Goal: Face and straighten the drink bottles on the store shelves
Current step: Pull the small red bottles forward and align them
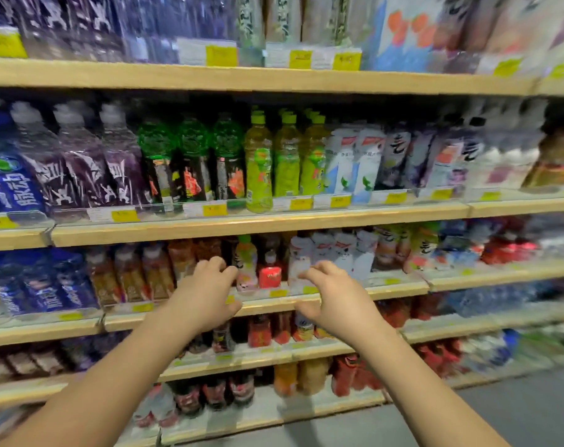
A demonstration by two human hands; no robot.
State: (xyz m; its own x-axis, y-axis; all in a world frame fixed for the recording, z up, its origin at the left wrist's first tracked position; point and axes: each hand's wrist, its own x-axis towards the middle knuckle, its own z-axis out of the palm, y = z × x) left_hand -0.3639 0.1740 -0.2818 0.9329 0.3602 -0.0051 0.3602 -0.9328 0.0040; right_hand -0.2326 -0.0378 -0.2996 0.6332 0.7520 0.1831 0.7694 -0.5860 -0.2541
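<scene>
1. Both hands were up at the third shelf (338,296) from the top. Left hand (206,291) had fingers curled and spread, holding nothing; right hand (334,293) was the same, fingers apart, empty. Neither looked to be touching a bottle, though motion blur made contact hard to rule out.
2. Target area sat between the hands: a green-capped bottle (246,264) near the shelf front, and a short red-labelled bottle (270,274) just beside it on the right. A white bottle (298,262) stood by the right fingertips.
3. Risk: the short red one was lower than its neighbours. A two-handed sweep inward could have clipped the tall green-capped one first and tipped it onto the short one.
4. Risk: rows behind were packed tight. Pushing a front bottle back off-axis would likely have knocked the row askew rather than squaring it.
5. Risk: the clear price-tag strip (279,293) ran along the shelf lip, right under the fingers. Dragging a bottle forward too far could have caught it or popped a yellow tag.
6. Risk: on the shelf above, one yellow-green bottle (258,162) stood forward of its row at the edge; a raised forearm could have bumped it off.
7. Labels were blurred, so I couldn't judge facing.
</scene>
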